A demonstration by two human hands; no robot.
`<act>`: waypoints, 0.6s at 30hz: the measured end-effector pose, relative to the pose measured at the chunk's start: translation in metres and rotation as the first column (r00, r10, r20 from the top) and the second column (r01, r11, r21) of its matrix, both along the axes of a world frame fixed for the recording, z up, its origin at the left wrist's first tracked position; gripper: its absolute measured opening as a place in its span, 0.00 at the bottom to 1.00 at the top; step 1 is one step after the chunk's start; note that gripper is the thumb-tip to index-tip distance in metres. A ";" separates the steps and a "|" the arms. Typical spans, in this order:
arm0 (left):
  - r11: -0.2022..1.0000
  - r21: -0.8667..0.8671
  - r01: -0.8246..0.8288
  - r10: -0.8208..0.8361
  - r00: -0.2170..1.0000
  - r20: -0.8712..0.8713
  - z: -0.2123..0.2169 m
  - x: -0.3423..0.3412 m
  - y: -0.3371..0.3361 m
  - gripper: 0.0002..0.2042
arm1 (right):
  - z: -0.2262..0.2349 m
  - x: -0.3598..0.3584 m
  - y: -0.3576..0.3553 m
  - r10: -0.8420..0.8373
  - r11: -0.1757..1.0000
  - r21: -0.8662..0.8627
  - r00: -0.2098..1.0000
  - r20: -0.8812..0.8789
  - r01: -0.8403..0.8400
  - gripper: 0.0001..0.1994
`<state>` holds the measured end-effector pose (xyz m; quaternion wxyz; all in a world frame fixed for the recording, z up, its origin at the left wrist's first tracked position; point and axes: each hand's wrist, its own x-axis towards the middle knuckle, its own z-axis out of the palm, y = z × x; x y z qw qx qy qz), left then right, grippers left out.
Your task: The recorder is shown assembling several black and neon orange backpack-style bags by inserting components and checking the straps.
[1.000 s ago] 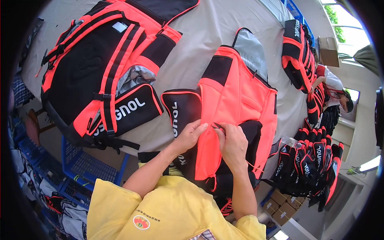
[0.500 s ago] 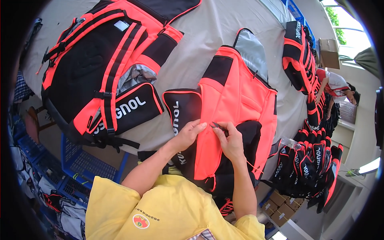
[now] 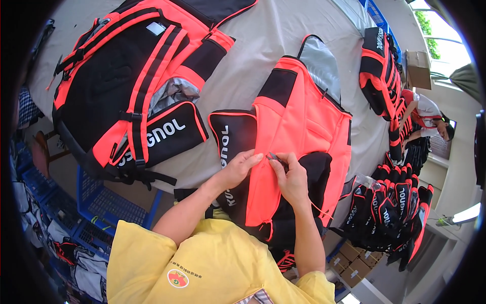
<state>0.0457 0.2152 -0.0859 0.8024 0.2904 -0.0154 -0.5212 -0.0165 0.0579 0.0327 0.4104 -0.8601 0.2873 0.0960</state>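
A bright coral-and-black backpack lies on the pale cloth-covered table in front of me. My left hand pinches the coral fabric near its black side panel, thumb and fingers together. Close beside it, my right hand is closed around a small dark pointed tool, whose tip rests at the coral fabric; most of it is hidden in my fingers, though it looks like thread snips. A thin orange cord runs beside my right wrist. The bag's grey-lined flap is folded open at the far end.
A second coral-and-black backpack lies at left, its straps upward. More such bags are piled at right, where another person leans over. A blue plastic crate stands below the table edge at left. Cardboard boxes sit at lower right.
The view has shifted slightly. Both hands keep nearly the same place on the bag, and the small tool's tip has tilted slightly. The other person at right has shifted a little.
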 end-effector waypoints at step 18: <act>0.965 0.262 0.004 -0.104 0.924 0.368 0.023 0.012 0.003 0.16 | -0.005 0.003 0.009 0.280 0.897 -0.396 0.947 0.159 -0.198 0.12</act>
